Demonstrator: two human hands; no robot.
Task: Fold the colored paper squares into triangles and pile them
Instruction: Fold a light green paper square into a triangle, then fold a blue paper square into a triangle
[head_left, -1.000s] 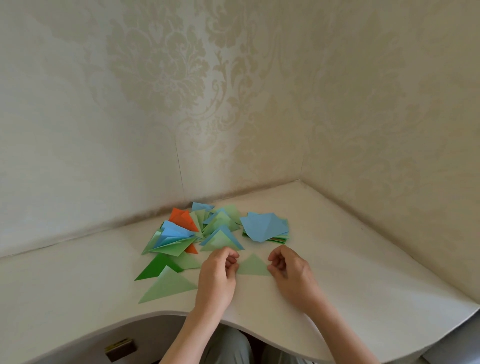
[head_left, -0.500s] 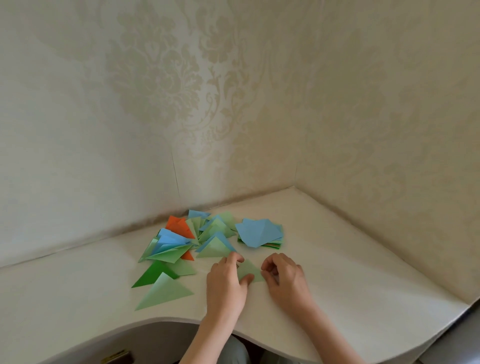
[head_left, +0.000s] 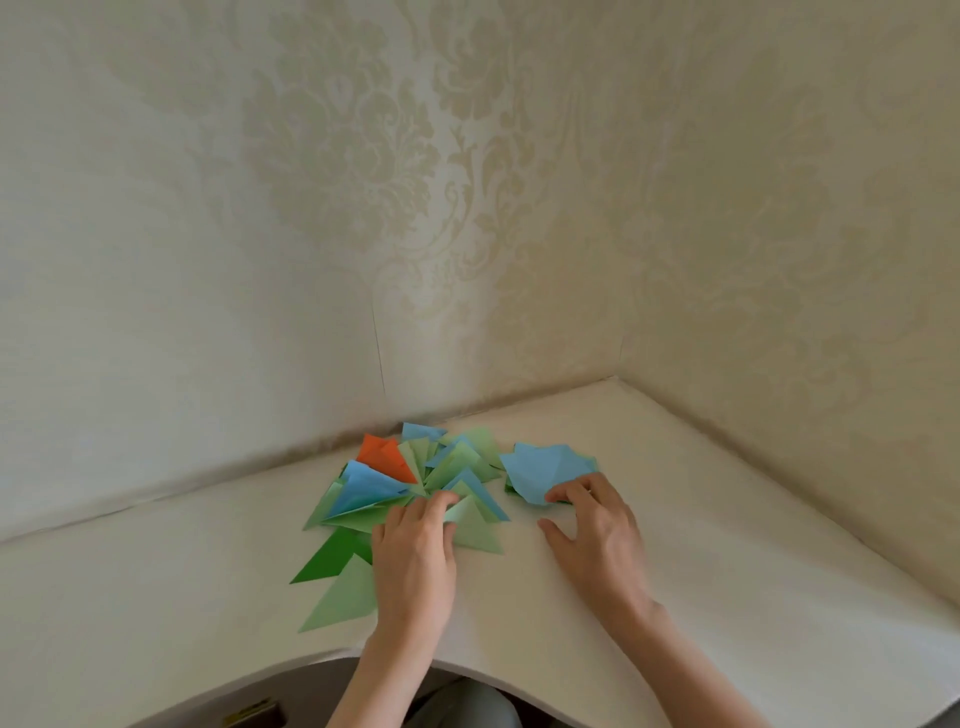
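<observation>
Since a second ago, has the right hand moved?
Yes. The right hand has left the small green triangle and gone forward and right to the stack of blue squares, its fingertips now on the stack's near edge.

Head camera looks forward and down (close) over the corner table (head_left: 727, 571).

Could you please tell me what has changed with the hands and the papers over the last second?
Both hands left the small green triangle they were creasing. The left hand slid it up against the pile of folded triangles and rests flat on it. The right hand moved right and away to the stack of unfolded squares, fingertips touching the blue top sheet. The pile, the stack and the two green triangles nearest the table edge kept their places.
</observation>
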